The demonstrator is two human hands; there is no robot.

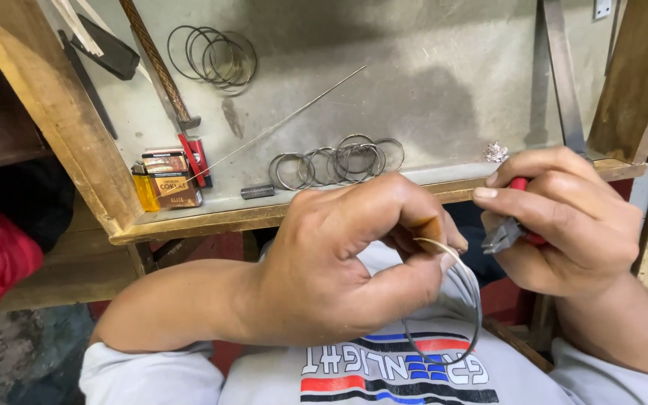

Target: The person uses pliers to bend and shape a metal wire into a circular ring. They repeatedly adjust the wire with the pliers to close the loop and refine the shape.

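Note:
My left hand [346, 262] pinches a thin wire ring [475, 315] between thumb and fingers, just below the front edge of the workbench [444, 75]. The ring hangs down over my grey printed shirt [399, 367]. My right hand [564, 217] grips small red-handled pliers [505, 234], whose jaws point left toward the top of the ring. The jaw tips are a little apart from the ring.
On the bench lie a row of finished wire rings [339, 163], another pile of rings [215, 56], a long straight wire [279, 124], a small spring [257, 192], a small box with a yellow lighter [165, 180], a file-like tool [160, 67] and a metal strip [564, 75].

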